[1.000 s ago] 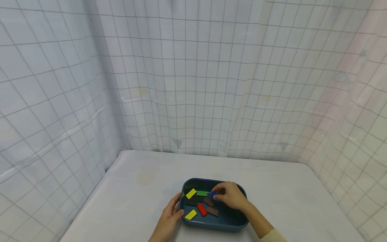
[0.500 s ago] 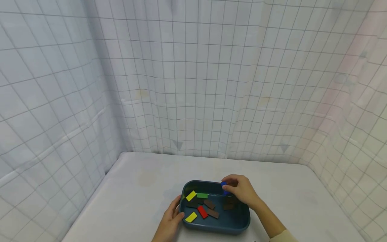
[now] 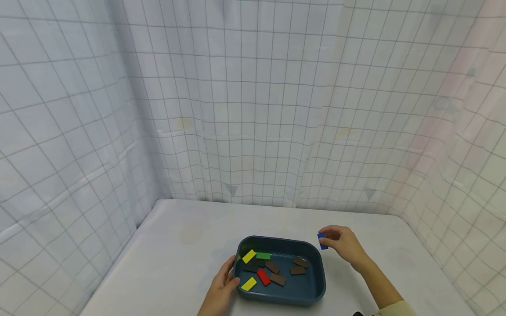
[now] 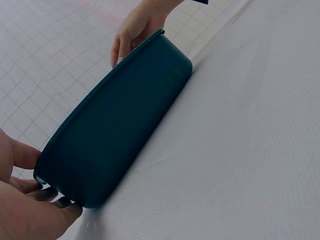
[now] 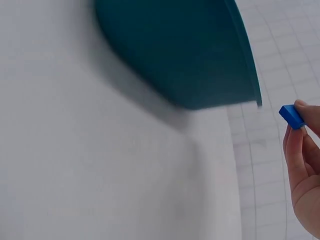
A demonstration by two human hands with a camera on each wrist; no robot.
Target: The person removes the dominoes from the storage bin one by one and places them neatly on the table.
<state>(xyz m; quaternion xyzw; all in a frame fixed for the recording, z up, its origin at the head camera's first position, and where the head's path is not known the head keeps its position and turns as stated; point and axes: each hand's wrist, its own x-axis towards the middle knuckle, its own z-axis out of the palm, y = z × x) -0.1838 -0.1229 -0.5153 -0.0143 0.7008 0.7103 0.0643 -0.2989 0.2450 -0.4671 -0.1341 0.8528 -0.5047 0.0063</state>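
carried toward three o'clock since a moment ago, the blue rectangular block (image 3: 322, 241) is pinched in the right hand (image 3: 344, 244), just outside the dark-teal rounded-rectangular plastic tray (image 3: 282, 299) at its two o'clock corner; the left hand (image 3: 221, 283) grips the tray's nine o'clock end.

Table (image 3: 272, 219) lies free behind the tray (image 3: 302, 287), whose wall (image 3: 321, 274) blocks low passage leftward from the right fingers (image 3: 329, 228).
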